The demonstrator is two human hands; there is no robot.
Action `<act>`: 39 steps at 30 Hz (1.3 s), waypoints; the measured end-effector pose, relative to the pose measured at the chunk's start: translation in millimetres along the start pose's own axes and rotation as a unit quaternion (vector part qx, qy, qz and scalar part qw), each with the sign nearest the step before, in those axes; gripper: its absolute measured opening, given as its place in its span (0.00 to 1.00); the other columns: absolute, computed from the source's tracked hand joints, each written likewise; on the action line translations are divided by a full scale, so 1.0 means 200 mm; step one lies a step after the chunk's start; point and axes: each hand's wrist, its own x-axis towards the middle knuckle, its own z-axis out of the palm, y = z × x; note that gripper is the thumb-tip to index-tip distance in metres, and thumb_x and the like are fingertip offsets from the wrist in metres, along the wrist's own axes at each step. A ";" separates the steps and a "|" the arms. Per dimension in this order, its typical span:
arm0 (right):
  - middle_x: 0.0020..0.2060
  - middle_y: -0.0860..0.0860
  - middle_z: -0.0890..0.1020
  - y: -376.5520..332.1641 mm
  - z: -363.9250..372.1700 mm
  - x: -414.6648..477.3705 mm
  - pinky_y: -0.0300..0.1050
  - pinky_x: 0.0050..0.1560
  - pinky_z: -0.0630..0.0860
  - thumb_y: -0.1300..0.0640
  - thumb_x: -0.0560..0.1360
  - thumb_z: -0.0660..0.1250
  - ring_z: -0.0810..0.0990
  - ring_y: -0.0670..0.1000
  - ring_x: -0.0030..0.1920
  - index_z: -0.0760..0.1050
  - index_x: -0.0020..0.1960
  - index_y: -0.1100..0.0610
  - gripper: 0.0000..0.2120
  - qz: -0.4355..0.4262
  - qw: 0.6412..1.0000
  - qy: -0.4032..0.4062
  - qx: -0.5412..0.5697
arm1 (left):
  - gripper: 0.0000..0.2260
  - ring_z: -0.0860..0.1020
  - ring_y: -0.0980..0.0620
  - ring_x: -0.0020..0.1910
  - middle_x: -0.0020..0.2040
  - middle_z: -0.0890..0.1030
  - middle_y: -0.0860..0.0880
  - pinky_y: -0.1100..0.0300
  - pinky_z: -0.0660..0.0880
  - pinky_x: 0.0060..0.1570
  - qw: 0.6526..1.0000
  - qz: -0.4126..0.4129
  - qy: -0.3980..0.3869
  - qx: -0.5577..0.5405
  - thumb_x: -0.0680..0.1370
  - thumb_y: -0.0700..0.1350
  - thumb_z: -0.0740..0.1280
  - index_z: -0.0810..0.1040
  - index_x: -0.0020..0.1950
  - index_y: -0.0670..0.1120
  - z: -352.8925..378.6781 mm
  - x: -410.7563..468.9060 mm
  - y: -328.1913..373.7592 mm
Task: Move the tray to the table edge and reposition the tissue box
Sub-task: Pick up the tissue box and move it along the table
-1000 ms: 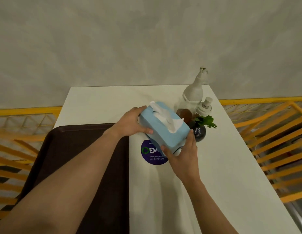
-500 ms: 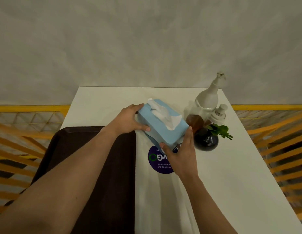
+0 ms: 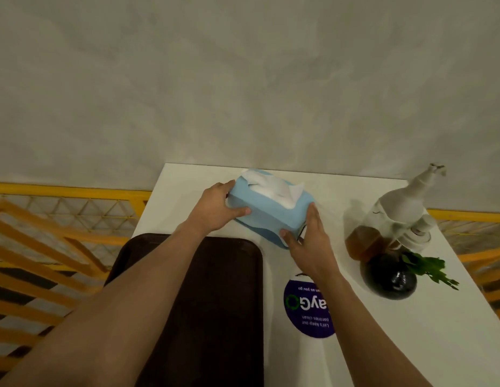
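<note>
A light blue tissue box (image 3: 271, 215) with white tissue sticking out of its top sits near the far edge of the white table (image 3: 355, 344). My left hand (image 3: 218, 209) grips its far left end. My right hand (image 3: 307, 241) clasps its near right corner. The box lies at a slant to the table edges; whether it rests on the surface or hangs just above it I cannot tell. A dark brown tray (image 3: 223, 317) lies along the table's left edge, partly under my left forearm.
At the right stand a white pump bottle (image 3: 402, 208) with brown liquid, a smaller pump bottle (image 3: 419, 233) and a round black vase (image 3: 388, 277) with green leaves. A purple round sticker (image 3: 307, 308) lies on the table. Yellow railings flank both sides; a grey wall is behind.
Both hands have carried the tissue box away from the bottles, off the purple sticker, toward the far left part of the table. The sticker is now uncovered.
</note>
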 end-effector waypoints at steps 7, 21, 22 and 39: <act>0.74 0.49 0.69 -0.14 0.20 0.23 0.43 0.64 0.71 0.50 0.80 0.69 0.72 0.51 0.70 0.48 0.82 0.49 0.39 -0.044 0.997 -0.056 0.017 | 0.36 0.76 0.46 0.59 0.63 0.78 0.43 0.54 0.73 0.55 0.995 -0.048 0.084 0.012 0.71 0.60 0.75 0.70 0.74 0.46 -0.16 -0.02 -0.20; 0.72 0.51 0.73 -0.34 0.59 0.56 0.42 0.58 0.67 0.44 0.81 0.64 0.74 0.55 0.68 0.42 0.83 0.47 0.40 -0.035 0.989 -0.140 -0.024 | 0.33 0.81 0.48 0.54 0.61 0.82 0.45 0.60 0.75 0.48 0.981 -0.110 0.156 -0.030 0.72 0.54 0.76 0.70 0.74 0.50 -0.47 0.00 -0.57; 0.70 0.49 0.73 -0.35 0.60 0.58 0.42 0.58 0.68 0.44 0.81 0.64 0.75 0.54 0.68 0.42 0.82 0.46 0.40 -0.034 0.989 -0.144 -0.023 | 0.33 0.82 0.48 0.54 0.61 0.82 0.45 0.60 0.75 0.47 0.980 -0.114 0.159 -0.031 0.72 0.54 0.77 0.70 0.74 0.49 -0.48 0.01 -0.59; 0.71 0.53 0.73 -0.47 0.66 0.77 0.44 0.57 0.70 0.45 0.83 0.63 0.75 0.56 0.67 0.43 0.82 0.44 0.37 -0.043 0.982 -0.180 -0.022 | 0.27 0.81 0.44 0.55 0.60 0.82 0.43 0.53 0.77 0.52 0.983 -0.104 0.151 0.018 0.74 0.56 0.74 0.77 0.68 0.42 -0.58 0.17 -0.68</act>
